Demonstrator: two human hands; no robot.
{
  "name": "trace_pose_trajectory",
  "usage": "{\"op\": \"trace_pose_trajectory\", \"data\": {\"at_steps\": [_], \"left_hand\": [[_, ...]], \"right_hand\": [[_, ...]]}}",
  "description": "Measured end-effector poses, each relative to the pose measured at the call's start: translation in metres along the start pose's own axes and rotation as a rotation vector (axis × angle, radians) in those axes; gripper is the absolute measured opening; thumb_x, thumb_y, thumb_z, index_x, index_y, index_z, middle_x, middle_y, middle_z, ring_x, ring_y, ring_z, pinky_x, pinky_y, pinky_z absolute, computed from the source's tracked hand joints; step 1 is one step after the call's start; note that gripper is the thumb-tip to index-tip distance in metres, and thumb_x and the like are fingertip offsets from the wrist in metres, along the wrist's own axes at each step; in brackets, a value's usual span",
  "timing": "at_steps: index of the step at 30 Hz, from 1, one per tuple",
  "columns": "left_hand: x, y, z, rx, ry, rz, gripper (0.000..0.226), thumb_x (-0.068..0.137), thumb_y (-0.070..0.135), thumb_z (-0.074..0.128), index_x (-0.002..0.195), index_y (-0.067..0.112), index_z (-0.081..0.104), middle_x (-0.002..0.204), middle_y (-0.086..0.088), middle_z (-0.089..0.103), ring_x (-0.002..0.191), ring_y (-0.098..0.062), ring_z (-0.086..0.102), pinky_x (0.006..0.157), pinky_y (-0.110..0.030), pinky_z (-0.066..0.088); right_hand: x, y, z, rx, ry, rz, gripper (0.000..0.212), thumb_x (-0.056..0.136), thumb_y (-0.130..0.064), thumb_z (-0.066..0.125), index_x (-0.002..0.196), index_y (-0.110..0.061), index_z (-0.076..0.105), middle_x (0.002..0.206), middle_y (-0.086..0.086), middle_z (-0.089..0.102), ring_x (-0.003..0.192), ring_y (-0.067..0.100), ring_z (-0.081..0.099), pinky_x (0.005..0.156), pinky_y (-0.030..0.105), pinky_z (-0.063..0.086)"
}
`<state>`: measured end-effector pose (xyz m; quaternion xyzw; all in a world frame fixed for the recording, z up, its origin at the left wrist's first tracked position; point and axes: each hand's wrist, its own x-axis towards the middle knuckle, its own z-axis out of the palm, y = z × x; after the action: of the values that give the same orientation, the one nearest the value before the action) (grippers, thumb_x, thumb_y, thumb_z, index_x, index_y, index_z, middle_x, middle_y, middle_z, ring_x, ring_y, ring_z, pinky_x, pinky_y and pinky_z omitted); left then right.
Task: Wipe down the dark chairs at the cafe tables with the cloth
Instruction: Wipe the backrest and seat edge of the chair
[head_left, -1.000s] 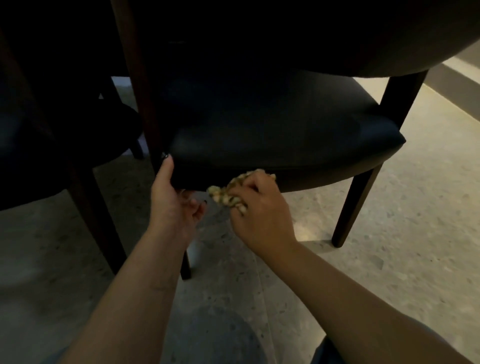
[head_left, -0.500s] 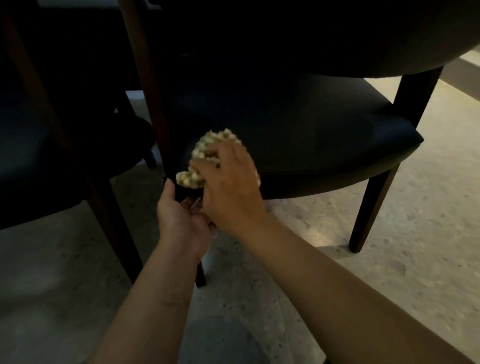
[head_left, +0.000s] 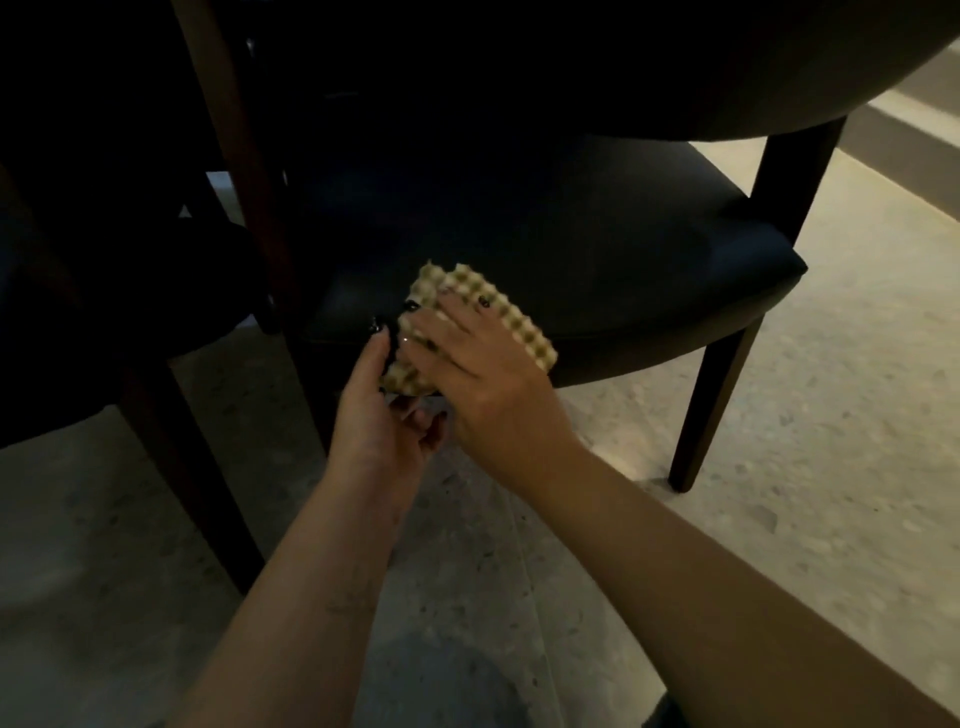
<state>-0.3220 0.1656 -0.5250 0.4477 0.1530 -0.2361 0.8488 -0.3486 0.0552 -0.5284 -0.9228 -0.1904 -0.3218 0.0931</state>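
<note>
Shown near the front left corner of the dark chair seat (head_left: 545, 249): the right hand (head_left: 467, 358) presses a tan waffle-weave cloth (head_left: 511, 325) flat on the seat's near edge, fingers spread and nearly straight, holding it by pressure, not by a pinch. The unwiped seat extends to the right and far side of this hand, its long edge running left to right, so the next stroke probably goes rightward. The left hand (head_left: 379, 410), just beside, steadies the seat corner, thumb up, fingers loosely curled beneath it.
</note>
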Motion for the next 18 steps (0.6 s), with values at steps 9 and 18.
{"op": "trace_pose_trajectory", "data": {"at_steps": [9,18], "left_hand": [[0.002,-0.003,-0.001,-0.006,0.107,0.035,0.050,0.086,0.051,0.065,0.125,0.019,0.061,0.064,0.009,0.050,0.043,-0.003,0.033,0.060,-0.022,0.041],[0.003,0.000,-0.007,0.051,0.057,0.007,0.046,0.084,0.058,0.063,0.098,0.014,0.066,0.067,0.005,0.048,0.037,-0.003,0.025,0.050,-0.019,0.034]], "right_hand": [[-0.067,0.106,-0.075,-0.127,-0.050,0.367,0.049,0.082,0.011,0.045,0.127,-0.006,0.059,0.137,0.014,0.052,0.134,0.026,0.039,0.113,0.050,0.031],[-0.037,0.046,-0.030,0.117,0.000,0.030,0.031,0.091,0.001,0.051,0.121,0.002,0.061,0.135,0.025,0.049,0.132,0.037,0.041,0.114,0.047,0.030]]}}
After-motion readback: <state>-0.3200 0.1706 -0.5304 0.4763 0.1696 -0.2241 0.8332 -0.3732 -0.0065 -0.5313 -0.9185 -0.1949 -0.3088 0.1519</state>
